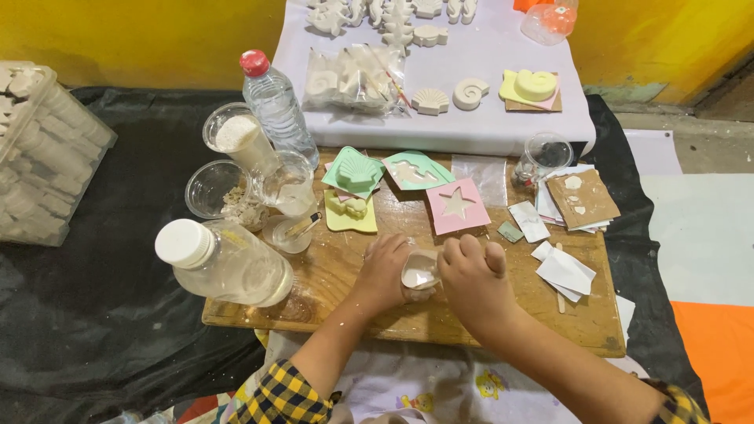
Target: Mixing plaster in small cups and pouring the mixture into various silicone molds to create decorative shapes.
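From the head view, both your hands meet over the middle of the wooden board (338, 267), wrapped round a small cup of white plaster mix (419, 271). Your left hand (386, 268) curls against the cup's left side, fingers bent close and touching it. Your right hand (473, 276) closes on the cup's right side, knuckles up and fingers folded tight; whether something small sits inside that fist you cannot tell. The cup stands on the board between the two hands, its mouth tipped slightly toward you, wet white showing inside.

Just beyond your knuckles lies a pink star mould (457, 206), with a teal mould (415, 169) and a green shell mould (354, 172) beside it and a yellow mould (350, 212) nearer your left hand. On the board's left edge lies a large jar with a white lid (222, 263) on its side; behind it stand a clear water bottle with a red cap (276, 104) and a cup of white powder (238, 135). To the right, well apart from your hands, are brown card pieces (583, 199). Finished white shell casts (430, 100) rest on the white sheet further back.
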